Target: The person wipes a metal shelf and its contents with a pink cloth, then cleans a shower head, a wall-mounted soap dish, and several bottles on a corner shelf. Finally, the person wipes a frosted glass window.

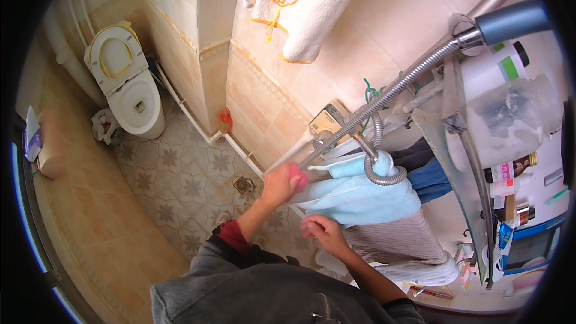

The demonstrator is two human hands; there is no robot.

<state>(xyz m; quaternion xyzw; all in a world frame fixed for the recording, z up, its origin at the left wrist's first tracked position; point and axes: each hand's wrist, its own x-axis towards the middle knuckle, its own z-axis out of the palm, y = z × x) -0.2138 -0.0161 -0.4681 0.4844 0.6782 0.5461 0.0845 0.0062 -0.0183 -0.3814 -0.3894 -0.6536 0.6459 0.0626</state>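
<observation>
My left hand point(279, 183) grips a pink cloth or sponge point(298, 180) beside a metal rail, close to the left edge of a light blue towel point(364, 200). Its fingertips are partly hidden by the pink thing. Lower right of it, my right hand point(326, 233) hovers just below the blue towel, fingers loosely bent and nothing seen in it. A grey-brown ribbed towel point(396, 238) hangs to its right. The metal shower hose point(391, 87) runs from the blue handle point(513, 20) at the upper right down past the rail.
A glass shelf point(454, 180) with bottles and a large plastic jar point(508, 121) juts out at right. A toilet point(137, 103) and a lined bin point(105, 126) stand at upper left. White pipes point(243, 155) follow the wall's foot. A floor drain point(243, 185) lies in the tiles.
</observation>
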